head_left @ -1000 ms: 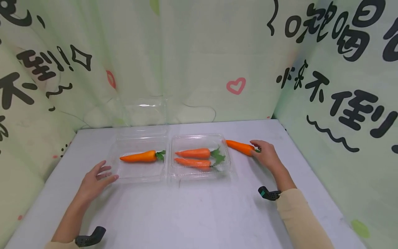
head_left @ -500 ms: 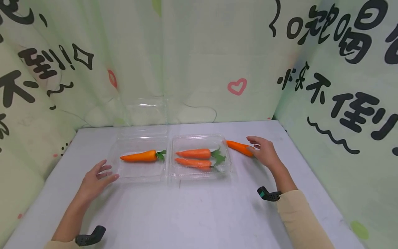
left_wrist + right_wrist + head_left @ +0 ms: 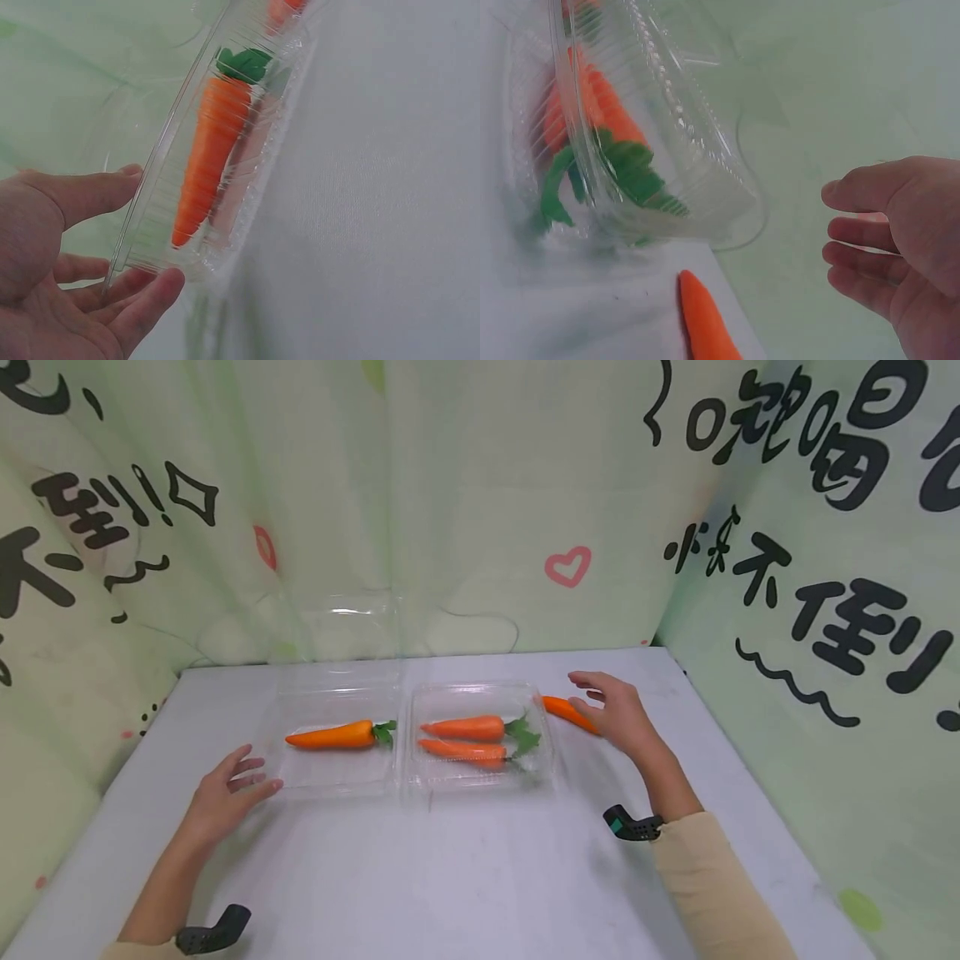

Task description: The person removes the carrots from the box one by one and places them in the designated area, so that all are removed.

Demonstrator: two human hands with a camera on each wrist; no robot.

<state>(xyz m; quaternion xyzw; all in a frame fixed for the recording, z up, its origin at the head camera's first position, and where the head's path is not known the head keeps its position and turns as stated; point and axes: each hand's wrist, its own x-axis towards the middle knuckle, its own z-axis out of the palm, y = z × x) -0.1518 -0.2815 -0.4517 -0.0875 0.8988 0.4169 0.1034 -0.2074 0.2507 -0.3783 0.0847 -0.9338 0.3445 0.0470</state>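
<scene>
My left hand is at the left edge of a clear plastic box, fingers relaxed and spread. In the left wrist view the thumb lies by the rim and the fingertips are beside the corner. One orange carrot with a green top lies inside this box; its lid stands raised at the back. A second clear box beside it contains two carrots. My right hand hovers by a loose carrot, holding nothing. It hides that carrot's thick end in the head view.
The white table carries both boxes side by side near its back edge. A pale green curtain with black writing hangs behind and along both sides. Black devices are strapped on both wrists.
My right hand has let go of the loose carrot's thick end and moved left and slightly back, above the carrot. The left hand stays by its box.
</scene>
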